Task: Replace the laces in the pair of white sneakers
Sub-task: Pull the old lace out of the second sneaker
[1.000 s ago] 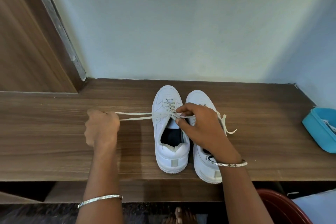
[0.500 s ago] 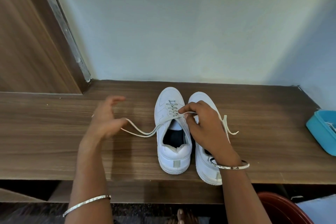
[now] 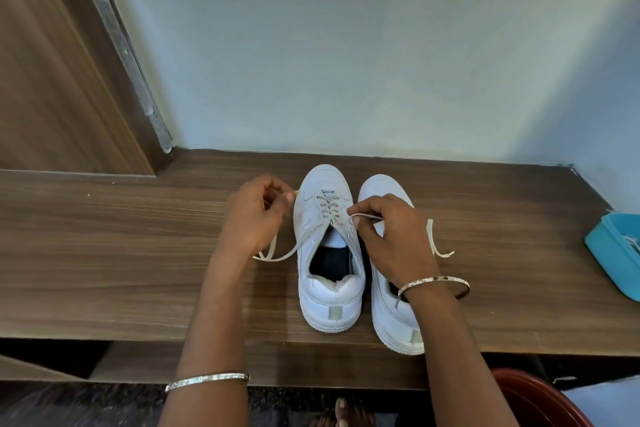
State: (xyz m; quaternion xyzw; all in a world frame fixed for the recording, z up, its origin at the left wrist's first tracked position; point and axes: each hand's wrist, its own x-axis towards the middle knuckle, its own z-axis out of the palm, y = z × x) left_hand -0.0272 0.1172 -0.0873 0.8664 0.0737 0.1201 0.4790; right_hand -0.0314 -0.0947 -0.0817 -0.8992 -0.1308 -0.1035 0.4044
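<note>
Left sneaker [image 3: 330, 291] and right sneaker [image 3: 394, 322], both white, stand side by side with toes to the wall and heels near the front edge of the wooden shelf [image 3: 121, 253]. On the left sneaker the lace [image 3: 277, 255] is threaded through the eyelets nearest the toe, while the tongue and dark opening lie bare behind. The left hand [image 3: 254, 218] hovers just beside that shoe's toe, fingers curled and thumb closed on one end of the lace, which sags from there in a slack loop onto the shelf and runs back up to the shoe. The right hand [image 3: 394, 239] reaches over the right sneaker, its thumb and forefinger pinching the other run of lace just beside the eyelets. It covers most of the right sneaker's lacing, so how far that shoe is laced cannot be told. A loose lace end [image 3: 438, 246] shows past that hand; which shoe it belongs to is unclear. Each wrist wears a metal bangle [image 3: 433, 282]. A blue container [image 3: 613, 253] at the far right is cut off by the frame edge.
</note>
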